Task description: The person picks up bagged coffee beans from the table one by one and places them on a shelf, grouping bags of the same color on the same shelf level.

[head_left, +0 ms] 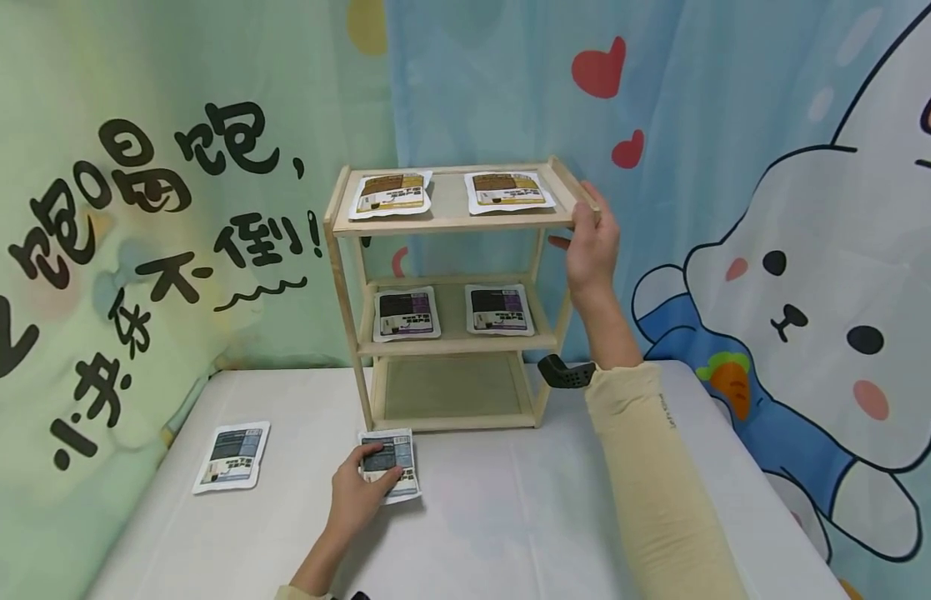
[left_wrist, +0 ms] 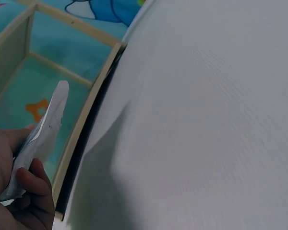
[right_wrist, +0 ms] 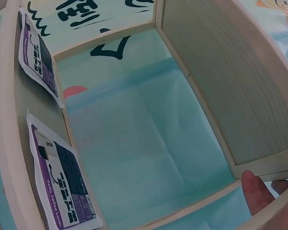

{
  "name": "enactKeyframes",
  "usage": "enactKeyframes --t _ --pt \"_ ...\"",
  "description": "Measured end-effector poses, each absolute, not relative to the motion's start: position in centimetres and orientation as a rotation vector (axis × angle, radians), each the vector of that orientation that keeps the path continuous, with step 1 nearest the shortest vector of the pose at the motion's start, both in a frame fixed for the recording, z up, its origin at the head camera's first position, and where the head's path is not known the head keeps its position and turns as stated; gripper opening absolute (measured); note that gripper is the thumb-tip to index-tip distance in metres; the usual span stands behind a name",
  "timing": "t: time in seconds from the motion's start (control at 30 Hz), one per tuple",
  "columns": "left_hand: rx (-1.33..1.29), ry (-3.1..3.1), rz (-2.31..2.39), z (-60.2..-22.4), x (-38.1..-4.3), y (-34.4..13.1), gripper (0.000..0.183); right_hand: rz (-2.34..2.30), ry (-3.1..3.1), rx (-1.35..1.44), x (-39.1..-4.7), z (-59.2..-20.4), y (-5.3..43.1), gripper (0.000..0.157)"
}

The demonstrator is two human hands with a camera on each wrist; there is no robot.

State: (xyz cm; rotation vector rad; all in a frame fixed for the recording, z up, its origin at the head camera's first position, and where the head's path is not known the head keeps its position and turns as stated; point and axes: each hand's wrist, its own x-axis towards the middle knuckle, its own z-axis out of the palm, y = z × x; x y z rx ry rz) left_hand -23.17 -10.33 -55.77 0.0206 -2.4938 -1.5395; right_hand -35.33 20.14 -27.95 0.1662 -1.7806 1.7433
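Between thumb and fingers my left hand [head_left: 360, 493] holds a white pouch with a blue-grey label [head_left: 399, 477], just in front of the wooden shelf [head_left: 450, 423]. The left wrist view shows that pouch [left_wrist: 45, 132] edge-on, lifted above the tabletop. My right hand [head_left: 594, 250] grips the top tier's right end; its fingertip [right_wrist: 254, 191] shows at the frame in the right wrist view. On the top tier lie two brown-and-yellow pouches, a left one [head_left: 390, 195] and a right one [head_left: 508, 192]. The middle tier bears two dark purple-labelled pouches, a left one [head_left: 407, 314] and a right one [head_left: 499, 310].
Another blue-grey labelled pouch [head_left: 232, 457] lies on the white table [head_left: 495, 533], left of my left hand. The bottom tier [head_left: 457, 387] shows a bare panel. Printed curtains [head_left: 480, 83] hang close behind the shelf.
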Motion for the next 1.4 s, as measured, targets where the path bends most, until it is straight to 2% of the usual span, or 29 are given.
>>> enactKeyframes --t 0.3,0.67,1.03,1.4 --pt "-0.075 -2.445 -1.557 -55.3 -25.0 -7.2 0.046 1.750 -1.766 0.172 -35.2 -28.2 20.0 0.050" --pt "-0.242 -2.348 -1.610 -55.1 -30.0 -6.4 0.044 1.737 -1.756 0.186 -35.2 -28.1 20.1 0.051" --pt "0.018 -2.540 -1.582 -54.1 -34.1 -6.2 0.048 1.738 -1.756 0.195 -35.3 -28.1 19.9 0.049" --pt "0.001 -2.586 -1.624 -53.9 -35.8 -6.4 0.046 1.725 -1.775 0.196 -35.0 -28.0 20.2 0.049"
